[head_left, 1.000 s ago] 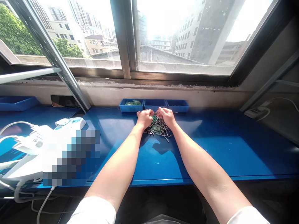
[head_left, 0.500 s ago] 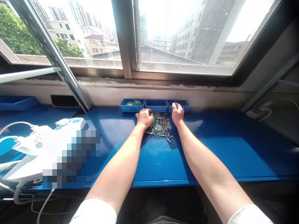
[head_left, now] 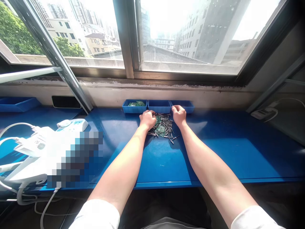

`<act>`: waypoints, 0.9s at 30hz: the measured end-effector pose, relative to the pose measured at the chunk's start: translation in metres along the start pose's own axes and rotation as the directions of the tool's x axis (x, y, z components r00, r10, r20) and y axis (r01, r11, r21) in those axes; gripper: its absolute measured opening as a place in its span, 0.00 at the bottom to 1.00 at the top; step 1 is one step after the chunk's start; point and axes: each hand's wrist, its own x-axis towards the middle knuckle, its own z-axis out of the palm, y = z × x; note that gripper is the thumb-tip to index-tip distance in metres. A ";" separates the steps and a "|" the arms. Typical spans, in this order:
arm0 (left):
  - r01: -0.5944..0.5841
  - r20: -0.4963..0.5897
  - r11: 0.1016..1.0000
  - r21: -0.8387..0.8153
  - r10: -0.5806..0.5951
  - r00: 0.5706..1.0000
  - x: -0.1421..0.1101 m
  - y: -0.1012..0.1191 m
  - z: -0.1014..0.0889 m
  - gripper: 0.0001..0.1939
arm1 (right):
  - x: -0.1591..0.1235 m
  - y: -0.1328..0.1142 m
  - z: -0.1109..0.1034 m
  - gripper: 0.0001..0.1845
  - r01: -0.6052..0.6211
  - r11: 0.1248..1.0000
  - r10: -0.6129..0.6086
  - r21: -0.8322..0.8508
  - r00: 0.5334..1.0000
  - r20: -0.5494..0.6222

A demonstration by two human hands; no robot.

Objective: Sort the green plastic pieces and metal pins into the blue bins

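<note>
On the blue worktable lies a pile of thin metal pins (head_left: 168,125) that look like blind rivets, mixed with flat green pieces (head_left: 160,129) resembling small circuit boards. My left hand (head_left: 147,119) rests at the pile's left edge, fingers bent and apart, nothing visible in them. My right hand (head_left: 179,114) is just right of the pile, in front of the right blue bin (head_left: 190,107); its fingertips are pinched together, and whatever they hold is hidden. Behind the pile stand a middle blue bin (head_left: 159,108) and a left blue bin (head_left: 134,110) containing green pieces (head_left: 137,104).
White power strips with plugs and cables (head_left: 35,146) occupy the table's left side beside a blurred patch. A dark phone-like slab (head_left: 66,102) leans on the wall near another blue tray (head_left: 17,104). A metal post (head_left: 71,79) rises at left; a white adapter (head_left: 264,112) lies at right.
My right hand has moved slightly left from over the right bin, toward the pile. The thin dark tip that showed at its fingers is out of sight. My left hand has barely shifted.
</note>
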 end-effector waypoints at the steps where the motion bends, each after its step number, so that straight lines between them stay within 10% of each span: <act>1: -0.005 0.005 1.000 0.005 0.005 1.000 0.000 0.000 0.000 0.16 | -0.002 -0.001 0.001 0.17 0.023 0.999 -0.020 -0.041 0.998 0.065; 9: -0.023 0.020 0.999 0.044 0.022 1.000 0.001 -0.003 0.005 0.16 | -0.013 -0.005 0.016 0.12 0.281 0.890 -0.133 -0.358 0.913 0.386; 27: -0.045 0.004 0.999 0.005 0.045 0.999 0.000 0.000 0.002 0.17 | -0.020 -0.011 0.016 0.14 0.262 0.885 -0.148 -0.385 0.942 0.300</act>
